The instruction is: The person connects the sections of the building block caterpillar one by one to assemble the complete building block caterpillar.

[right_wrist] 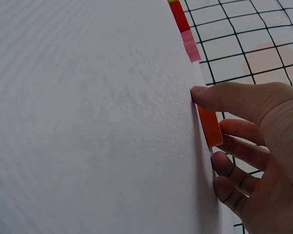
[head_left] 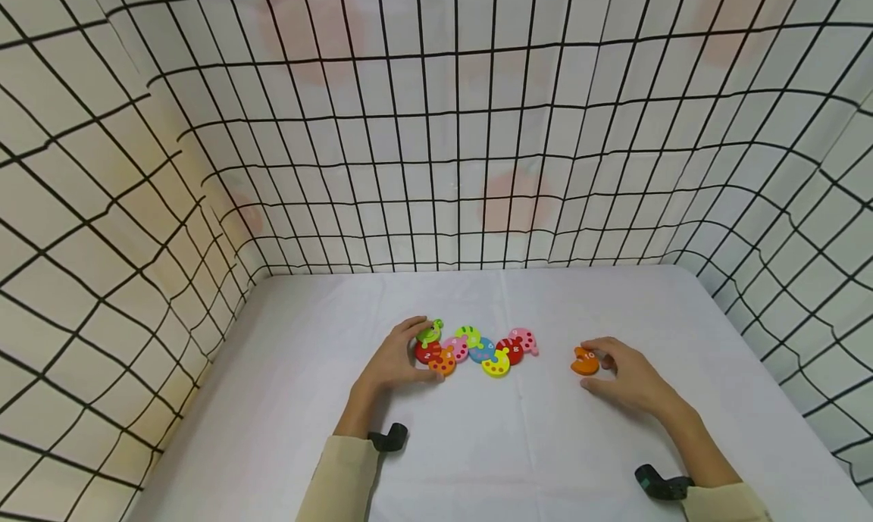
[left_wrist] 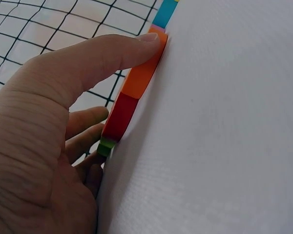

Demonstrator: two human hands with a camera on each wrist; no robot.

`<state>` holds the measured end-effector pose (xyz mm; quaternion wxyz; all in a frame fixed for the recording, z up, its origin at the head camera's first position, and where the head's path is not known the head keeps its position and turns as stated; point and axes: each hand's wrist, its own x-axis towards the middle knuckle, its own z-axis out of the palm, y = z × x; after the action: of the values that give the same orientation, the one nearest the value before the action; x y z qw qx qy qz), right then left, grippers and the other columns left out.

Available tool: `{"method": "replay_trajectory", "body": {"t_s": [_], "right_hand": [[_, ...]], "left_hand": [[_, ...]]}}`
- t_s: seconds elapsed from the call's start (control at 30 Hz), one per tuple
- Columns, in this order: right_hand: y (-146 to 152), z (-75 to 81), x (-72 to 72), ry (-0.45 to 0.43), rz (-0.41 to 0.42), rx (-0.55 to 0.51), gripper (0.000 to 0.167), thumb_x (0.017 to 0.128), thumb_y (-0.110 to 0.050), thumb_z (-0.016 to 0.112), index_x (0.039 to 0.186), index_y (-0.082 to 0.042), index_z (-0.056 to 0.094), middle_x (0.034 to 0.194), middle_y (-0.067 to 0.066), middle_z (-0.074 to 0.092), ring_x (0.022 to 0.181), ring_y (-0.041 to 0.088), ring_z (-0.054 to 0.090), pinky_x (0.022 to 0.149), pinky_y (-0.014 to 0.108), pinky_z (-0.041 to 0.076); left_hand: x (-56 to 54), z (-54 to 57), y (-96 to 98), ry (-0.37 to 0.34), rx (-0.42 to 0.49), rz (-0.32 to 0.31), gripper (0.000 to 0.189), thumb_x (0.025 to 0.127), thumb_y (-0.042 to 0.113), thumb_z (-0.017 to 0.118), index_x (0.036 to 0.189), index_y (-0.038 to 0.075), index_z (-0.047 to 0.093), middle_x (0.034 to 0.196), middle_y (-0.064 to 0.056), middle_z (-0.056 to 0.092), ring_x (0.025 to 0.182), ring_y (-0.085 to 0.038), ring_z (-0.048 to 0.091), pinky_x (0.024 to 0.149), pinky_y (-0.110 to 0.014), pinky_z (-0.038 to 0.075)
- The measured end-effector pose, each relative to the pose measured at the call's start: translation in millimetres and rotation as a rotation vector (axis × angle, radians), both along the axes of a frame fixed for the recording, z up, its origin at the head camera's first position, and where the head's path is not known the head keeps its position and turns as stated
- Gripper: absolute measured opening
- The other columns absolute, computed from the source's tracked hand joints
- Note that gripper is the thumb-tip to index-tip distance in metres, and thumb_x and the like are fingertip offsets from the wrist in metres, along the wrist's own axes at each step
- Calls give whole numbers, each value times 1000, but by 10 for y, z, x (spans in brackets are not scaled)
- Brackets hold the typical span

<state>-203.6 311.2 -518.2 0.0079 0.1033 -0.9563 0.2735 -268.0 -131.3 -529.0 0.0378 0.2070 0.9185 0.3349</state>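
A row of joined, numbered caterpillar puzzle pieces (head_left: 482, 349) lies on the white table, with a green head piece (head_left: 430, 332) at its left end. My left hand (head_left: 395, 359) curves round that end, its fingers by the head and the red piece (head_left: 427, 353). Its thumb lies against the side of the spotted orange piece (left_wrist: 145, 68). To the right, apart from the row, lies a loose orange numbered piece (head_left: 585, 361). My right hand (head_left: 630, 378) grips it, index finger at the far side and thumb at the near side; the other fingers curl beside it.
White cloth covers the table (head_left: 464, 446). Black wire mesh (head_left: 457, 158) over white sheeting stands along the back and both sides. A pink spotted piece (head_left: 524, 340) ends the row on the right. Dark wrist cameras (head_left: 390, 437) sit close over the cloth.
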Motion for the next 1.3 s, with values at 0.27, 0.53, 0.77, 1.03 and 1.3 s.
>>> {"method": "replay_trajectory", "body": {"t_s": [0.27,0.53,0.77,1.03,1.3], "right_hand": [[2,-29,-11,34,27,-38,54,87,-21,83,134,-5,63,103,3,62,89,16,49,70,24,40],[-64,-28,-43,4,-17,-71,54,80,-27,88,124,-6,65,97,3,61,88,18,51,67,24,42],[-176,62,-76,20,-40,-105,55,81,-27,88,126,-6,64,100,4,64,89,19,56,70,23,48],[-311,145,-119,41,-37,-147,56,83,-32,88,126,-5,65,105,6,66,91,20,59,74,21,52],[-445,144,-159,35,-49,-151,53,84,-32,86,126,-5,66,107,7,68,91,20,58,73,19,52]], "left_hand": [[27,0,-12,5,6,-6,98,71,47,89,155,18,47,165,-4,38,154,-31,33,121,-59,33],[31,-8,-16,3,5,3,97,72,47,88,155,17,47,165,-4,38,153,-31,34,120,-60,34],[29,-2,-10,0,0,8,97,72,48,87,155,18,47,165,-3,38,153,-30,34,120,-60,34],[17,6,3,-9,-6,21,96,72,47,87,155,20,47,165,-1,37,154,-29,33,121,-58,34],[24,15,11,-9,9,21,97,71,48,88,155,19,48,165,-2,37,154,-31,33,121,-60,34]]}}
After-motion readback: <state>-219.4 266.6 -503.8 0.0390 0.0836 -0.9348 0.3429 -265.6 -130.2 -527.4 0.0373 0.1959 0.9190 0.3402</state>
